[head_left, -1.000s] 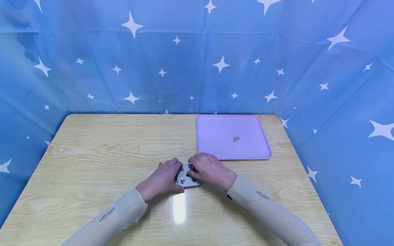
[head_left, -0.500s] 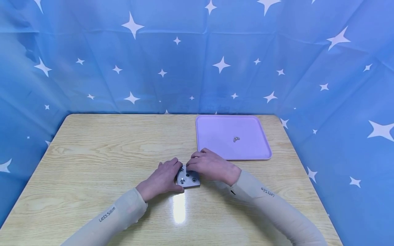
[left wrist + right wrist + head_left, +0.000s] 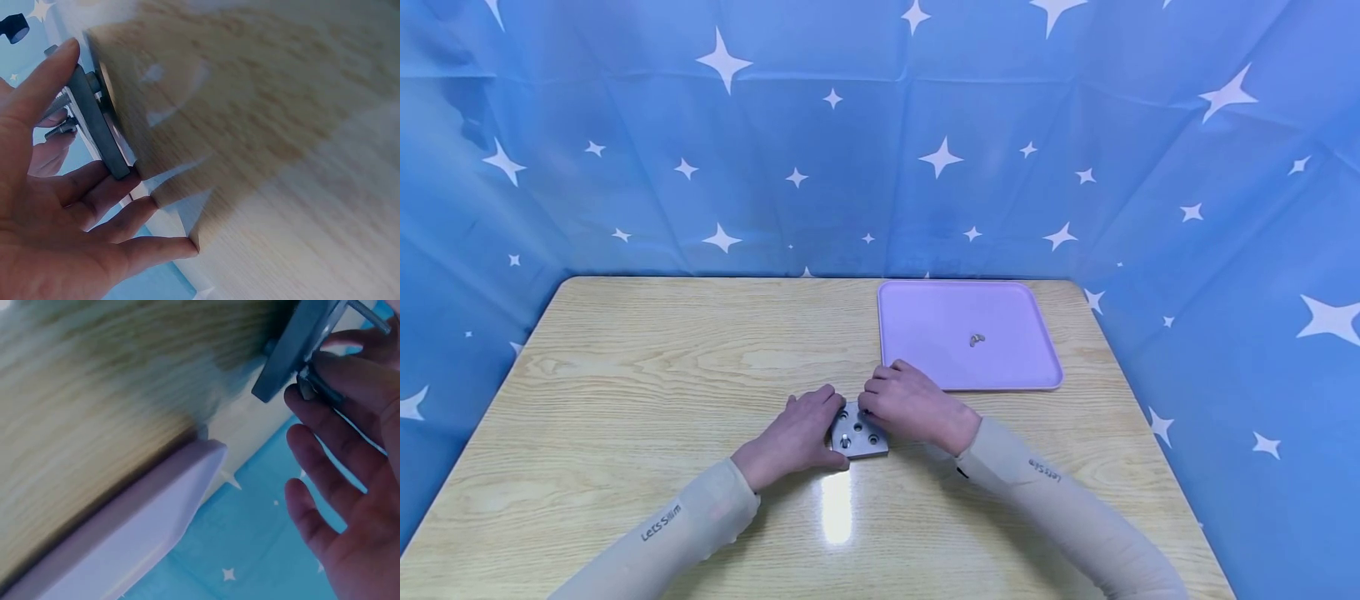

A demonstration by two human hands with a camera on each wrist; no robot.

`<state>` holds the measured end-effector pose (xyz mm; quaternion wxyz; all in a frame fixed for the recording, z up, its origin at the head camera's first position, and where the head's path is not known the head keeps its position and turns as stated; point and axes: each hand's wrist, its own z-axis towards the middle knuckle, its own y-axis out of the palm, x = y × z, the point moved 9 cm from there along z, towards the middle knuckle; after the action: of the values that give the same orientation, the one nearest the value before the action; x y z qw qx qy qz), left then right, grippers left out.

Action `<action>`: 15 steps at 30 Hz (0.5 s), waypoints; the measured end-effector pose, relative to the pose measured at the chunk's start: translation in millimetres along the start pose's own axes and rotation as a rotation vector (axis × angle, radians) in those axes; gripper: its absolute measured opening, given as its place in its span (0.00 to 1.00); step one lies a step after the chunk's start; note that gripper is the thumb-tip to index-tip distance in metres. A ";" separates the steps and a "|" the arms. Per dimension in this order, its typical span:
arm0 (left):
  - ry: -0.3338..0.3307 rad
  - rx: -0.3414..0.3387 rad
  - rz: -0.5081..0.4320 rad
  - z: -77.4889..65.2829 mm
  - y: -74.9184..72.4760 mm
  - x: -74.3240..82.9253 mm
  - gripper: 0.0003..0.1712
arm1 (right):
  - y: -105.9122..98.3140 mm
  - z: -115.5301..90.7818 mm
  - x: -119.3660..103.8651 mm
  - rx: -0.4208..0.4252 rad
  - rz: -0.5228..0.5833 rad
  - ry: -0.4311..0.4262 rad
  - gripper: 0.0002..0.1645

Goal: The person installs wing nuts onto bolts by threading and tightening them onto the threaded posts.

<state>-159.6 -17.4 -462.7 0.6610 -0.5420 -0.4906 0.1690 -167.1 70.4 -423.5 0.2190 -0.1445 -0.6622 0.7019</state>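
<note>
A square grey metal plate (image 3: 863, 450) with several round holes lies on the table before me. My left hand (image 3: 797, 440) grips it along its left side, thumb at the near edge and fingers at the far one. Over the plate's far right corner, my right hand (image 3: 917, 408) pinches a small bolt (image 3: 324, 389) between thumb and forefinger, its head close against the plate's face. The threaded shank of a bolt (image 3: 60, 129) shows by the right fingers in the left wrist view. A short metal pin (image 3: 846, 441) stands up from the plate's near left hole.
A lilac tray (image 3: 925, 367) lies behind and to the right of the plate, its near left corner beside my right hand. On it sit a few small metal pieces (image 3: 977, 340). A blue star-patterned curtain (image 3: 880, 150) hangs behind the wooden table (image 3: 662, 358).
My right thumb has drawn back from the plate's middle, uncovering the holes there. The right hand then settled slightly nearer at the far right corner. The left hand has stayed put.
</note>
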 end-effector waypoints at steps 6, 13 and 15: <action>-0.002 -0.007 -0.004 -0.1 0.7 -0.1 0.40 | 2.5 -0.1 2.4 0.025 0.058 0.084 0.04; -0.011 -0.015 -0.007 0.4 0.9 -0.3 0.41 | 4.6 -1.7 7.1 0.038 0.159 0.262 0.08; -0.010 -0.011 -0.002 0.2 0.8 -0.1 0.40 | 5.0 -2.0 7.2 0.037 0.163 0.288 0.08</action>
<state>-159.6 -17.1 -463.5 0.6558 -0.5443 -0.4953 0.1684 -172.9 75.6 -428.0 0.2567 -0.2930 -0.5970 0.7013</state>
